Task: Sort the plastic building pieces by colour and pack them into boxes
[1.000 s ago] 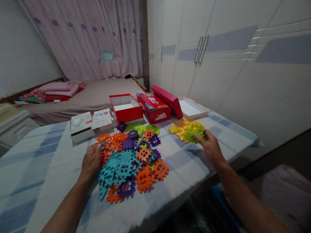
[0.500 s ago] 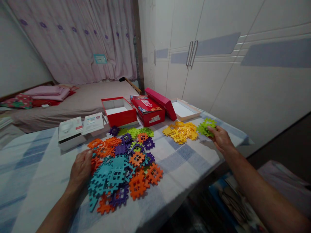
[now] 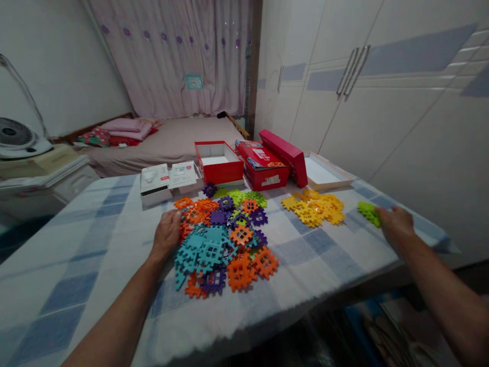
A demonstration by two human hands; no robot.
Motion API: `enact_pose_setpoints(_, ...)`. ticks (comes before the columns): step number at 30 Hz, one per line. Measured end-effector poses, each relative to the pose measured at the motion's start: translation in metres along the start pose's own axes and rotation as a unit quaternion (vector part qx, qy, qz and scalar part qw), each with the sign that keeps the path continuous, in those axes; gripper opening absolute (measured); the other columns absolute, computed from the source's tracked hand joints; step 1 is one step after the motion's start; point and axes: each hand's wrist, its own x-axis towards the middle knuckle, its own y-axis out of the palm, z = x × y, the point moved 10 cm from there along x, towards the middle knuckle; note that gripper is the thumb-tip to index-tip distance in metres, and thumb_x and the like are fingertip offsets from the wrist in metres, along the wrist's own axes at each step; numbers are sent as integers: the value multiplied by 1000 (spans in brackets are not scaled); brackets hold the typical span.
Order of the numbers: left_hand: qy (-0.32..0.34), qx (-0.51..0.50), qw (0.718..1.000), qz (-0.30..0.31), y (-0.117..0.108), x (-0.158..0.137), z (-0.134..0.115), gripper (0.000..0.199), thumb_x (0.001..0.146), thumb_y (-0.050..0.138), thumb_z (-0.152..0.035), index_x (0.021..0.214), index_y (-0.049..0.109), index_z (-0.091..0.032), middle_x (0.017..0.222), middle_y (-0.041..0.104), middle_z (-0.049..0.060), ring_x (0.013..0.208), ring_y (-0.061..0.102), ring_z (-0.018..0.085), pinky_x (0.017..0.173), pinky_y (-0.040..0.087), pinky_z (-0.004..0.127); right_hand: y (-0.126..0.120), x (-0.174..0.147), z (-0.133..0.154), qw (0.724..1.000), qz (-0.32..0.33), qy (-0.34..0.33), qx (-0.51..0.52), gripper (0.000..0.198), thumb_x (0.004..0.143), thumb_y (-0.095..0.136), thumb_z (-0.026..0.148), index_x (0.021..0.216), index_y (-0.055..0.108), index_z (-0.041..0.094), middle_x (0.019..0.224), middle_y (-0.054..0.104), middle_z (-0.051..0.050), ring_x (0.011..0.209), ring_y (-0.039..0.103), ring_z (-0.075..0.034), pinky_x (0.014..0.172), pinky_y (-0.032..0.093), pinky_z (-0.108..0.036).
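At the far right of the table, my right hand (image 3: 397, 223) is closed on lime-green plastic interlocking building pieces (image 3: 369, 214), which are low over the cloth or touching it. My left hand (image 3: 167, 232) rests against the left side of a mixed heap, its fingers loosely bent and partly hidden, gripping nothing that I can see. That heap has teal pieces (image 3: 208, 247), orange pieces (image 3: 240, 272), purple pieces (image 3: 214, 279) and more green pieces (image 3: 248, 197). Between the heap and my right hand lies a pile of yellow pieces (image 3: 315, 206).
Along the back stand a white box (image 3: 156, 196), an open red box (image 3: 225, 173), a printed red box (image 3: 269, 178) with a pink-red lid (image 3: 286, 158) leaning on it, and a shallow tray (image 3: 332, 184). A checked cloth (image 3: 126, 244) covers the table. White wardrobes (image 3: 405, 117) rise on the right.
My right hand has carried the green pieces away from the yellow pile, to the right and lower. My left hand stays beside the heap. The view has turned left.
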Motion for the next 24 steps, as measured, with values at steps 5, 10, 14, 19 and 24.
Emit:
enact_pose_setpoints(5,17,-5,1000,-6,3,1,4,48,84,31,-49,96,63,-14,114,62,14,113,54,25,106,37,38,17,-41,74,989,45,-121,-67,32,78,56,27,109,63,19,121,58,-20,123,48,-36,106,33,-53)
enact_pose_setpoints(10,18,-9,1000,-15,2,1,4,48,84,32,-49,97,63,-14,112,63,14,111,56,25,106,37,37,116,-147,162,914,321,-248,-3,31,79,57,33,105,66,19,105,69,-6,94,65,-21,87,50,-36)
enact_pose_setpoints(14,20,-5,1000,-8,0,-1,-3,48,84,31,-48,98,62,-13,112,62,14,111,55,25,105,38,38,177,-235,202,822,449,-345,-67,35,84,54,37,108,66,15,107,68,-10,93,63,-20,83,48,-31)
enact_pose_setpoints(19,20,-16,1000,-16,-1,-4,-6,45,85,32,-48,97,61,-15,108,63,13,107,56,24,104,39,39,207,-281,214,798,420,-395,-175,42,87,51,49,107,64,15,108,64,-12,101,59,-25,83,45,-33)
enact_pose_setpoints(24,30,-25,999,-19,0,-4,-8,44,86,32,-49,96,61,-17,108,63,12,107,56,24,104,40,40,207,-289,213,814,361,-434,-136,40,87,51,48,107,61,15,109,61,-12,104,55,-25,89,41,-33)
